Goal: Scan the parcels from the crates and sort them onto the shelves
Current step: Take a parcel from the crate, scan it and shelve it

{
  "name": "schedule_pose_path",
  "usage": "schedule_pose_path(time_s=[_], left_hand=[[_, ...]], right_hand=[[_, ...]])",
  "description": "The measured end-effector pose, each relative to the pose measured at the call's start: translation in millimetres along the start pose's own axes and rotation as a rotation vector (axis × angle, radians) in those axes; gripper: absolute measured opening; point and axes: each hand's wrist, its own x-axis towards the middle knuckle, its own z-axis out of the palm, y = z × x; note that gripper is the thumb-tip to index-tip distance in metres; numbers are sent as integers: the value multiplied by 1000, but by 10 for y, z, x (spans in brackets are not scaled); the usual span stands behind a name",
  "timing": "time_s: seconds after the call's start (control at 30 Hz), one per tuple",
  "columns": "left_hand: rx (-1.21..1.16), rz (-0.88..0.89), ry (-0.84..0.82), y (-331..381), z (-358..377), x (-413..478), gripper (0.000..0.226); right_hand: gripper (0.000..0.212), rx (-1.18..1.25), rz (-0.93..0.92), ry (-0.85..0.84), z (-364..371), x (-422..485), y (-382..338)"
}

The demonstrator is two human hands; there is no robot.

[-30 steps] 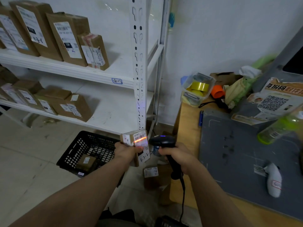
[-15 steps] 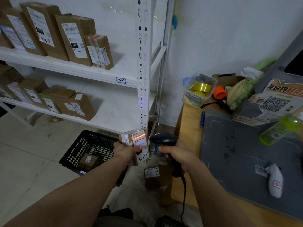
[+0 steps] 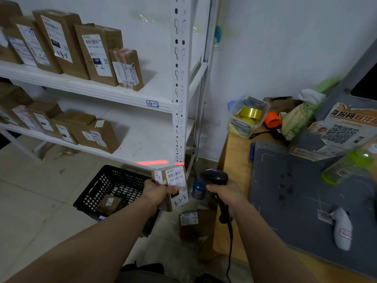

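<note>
My left hand (image 3: pixel 158 193) grips a small cardboard parcel (image 3: pixel 175 181) with a white label marked 4-3-2, held upright in front of me. My right hand (image 3: pixel 226 190) grips a black corded barcode scanner (image 3: pixel 216 177) just right of the parcel. The scanner's red line falls on the lower shelf edge (image 3: pixel 152 162) above the parcel. A black crate (image 3: pixel 106 186) on the floor holds one small parcel (image 3: pixel 109 203). Another small parcel (image 3: pixel 188 218) lies on the floor below my hands.
White shelves (image 3: pixel 102 91) on the left carry several brown parcels on two levels, with free room at their right ends. A wooden table (image 3: pixel 234 160) on the right holds a grey mat, a tape box (image 3: pixel 247 115), a green bottle (image 3: pixel 346 166) and a white scanner (image 3: pixel 342 229).
The red scan line has moved off the parcel's label up onto the shelf edge. Both hands have stayed nearly in place; the view has shifted left a little.
</note>
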Motion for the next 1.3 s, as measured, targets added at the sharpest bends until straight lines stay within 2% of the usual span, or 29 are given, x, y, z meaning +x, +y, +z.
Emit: schedule_pose_path(time_s=[0.07,0.17,0.23,0.27,0.37,0.53,0.63,0.77,0.83,0.9,1.03,1.1,1.17,1.3], left_hand=[[22,-18,-115,-11,-8,1,47],[38,-41,-314,-6,-33,-10,82],[27,-52,-343,-6,-35,0,100],[15,-47,-354,5,-26,-13,102],[-1,-39,-374,52,-20,-76,95],[16,-47,-387,15,-49,-55,111],[28,-41,-392,-4,-50,-49,106],[31,-38,-395,-4,-60,-36,110],[25,-40,-393,1,-74,-39,110],[18,-43,-403,-4,-89,-35,108],[13,-40,-432,-29,-173,2,108],[-12,-37,-434,-30,-256,8,107],[-29,-24,-441,48,-352,-39,101],[-64,57,-435,359,-672,-96,69]], right_hand=[[21,-55,51,118,-48,167,132],[12,-175,153,189,-145,372,353],[8,-231,183,243,-220,470,515],[13,-265,187,270,-250,508,591],[32,-345,233,322,-323,610,768],[11,-446,269,329,-398,668,866],[14,-410,299,361,-431,667,873],[55,-375,302,417,-422,640,868],[71,-373,275,447,-413,568,792],[75,-438,241,489,-399,497,697],[65,-555,43,553,-266,301,432],[51,-498,-87,491,-139,231,257],[39,-392,-178,355,56,135,39],[34,-246,-329,98,545,-54,-479]])
